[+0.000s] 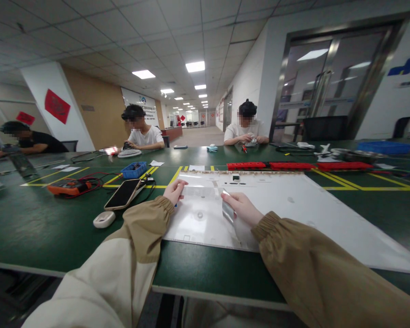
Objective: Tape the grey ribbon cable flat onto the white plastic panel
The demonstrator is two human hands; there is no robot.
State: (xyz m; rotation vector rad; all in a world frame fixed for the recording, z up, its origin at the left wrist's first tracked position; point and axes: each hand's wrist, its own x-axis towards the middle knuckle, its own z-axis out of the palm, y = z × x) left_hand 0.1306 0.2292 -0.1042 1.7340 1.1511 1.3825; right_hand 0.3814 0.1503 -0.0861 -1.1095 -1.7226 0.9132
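A large white panel [276, 214] with slots and small fittings lies across the green table in front of me. My left hand [173, 191] is closed on the panel's left edge, near its far corner, with the thumb and fingers at the rim. Between the fingers of my right hand [239, 207] is a shiny silver strip [228, 212], perhaps foil tape, which bends down over the panel. Its lower end runs toward the near edge, and I cannot tell how much of it touches the surface.
To the left lie a phone [123, 195], a small white case [104, 219], an orange multimeter [69, 186] and a blue bin [134, 170]. Red power strips [246, 166] run beyond the panel. Across the table sit two people [146, 136], [248, 130], and another person [37, 143] is far left.
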